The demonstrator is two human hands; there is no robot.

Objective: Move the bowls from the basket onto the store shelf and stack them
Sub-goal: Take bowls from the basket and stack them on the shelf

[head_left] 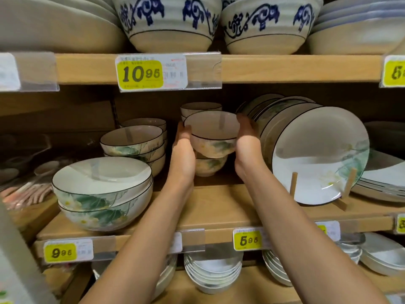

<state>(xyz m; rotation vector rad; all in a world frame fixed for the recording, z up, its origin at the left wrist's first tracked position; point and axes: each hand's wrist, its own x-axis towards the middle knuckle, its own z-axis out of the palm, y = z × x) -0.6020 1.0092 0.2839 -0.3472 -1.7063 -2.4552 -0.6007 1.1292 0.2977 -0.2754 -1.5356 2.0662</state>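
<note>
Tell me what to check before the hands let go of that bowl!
1. Both hands on the bowl: ok. The left hand and the right hand hold its sides.
2. Bowl over the stack: ok. It sits about centred above the one below.
3. Bowl settled fully into the stack: cannot tell. The hands hide the join.
4. Right hand apart from the plates: cannot tell. The fingers are very near their rims.
5. Room under the upper shelf: ok. There is a gap above the bowl.
</note>
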